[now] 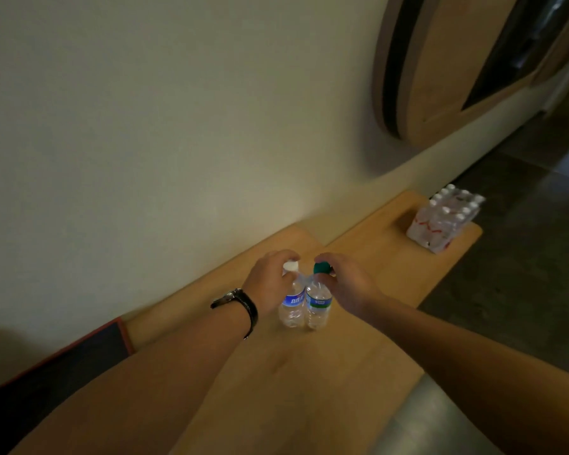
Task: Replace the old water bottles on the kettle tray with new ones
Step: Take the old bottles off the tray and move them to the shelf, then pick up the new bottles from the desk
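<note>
Two small clear water bottles stand side by side, touching, on a wooden desk (309, 372). The left bottle (292, 305) has a white cap and a blue label. The right bottle (318, 307) has a green cap and a green-blue label. My left hand (270, 284), with a dark wristwatch, wraps the neck of the white-capped bottle. My right hand (349, 284) curls around the top of the green-capped bottle. A shrink-wrapped pack of bottles (440, 221) with white caps sits at the far right end of the desk. No kettle tray is in view.
The desk runs along a pale wall (145, 142). A dark panel with a red edge (63, 366) lies at the left. A grey rounded surface (424, 421) sits at the lower right. Dark tiled floor (523, 257) lies beyond the desk's right edge.
</note>
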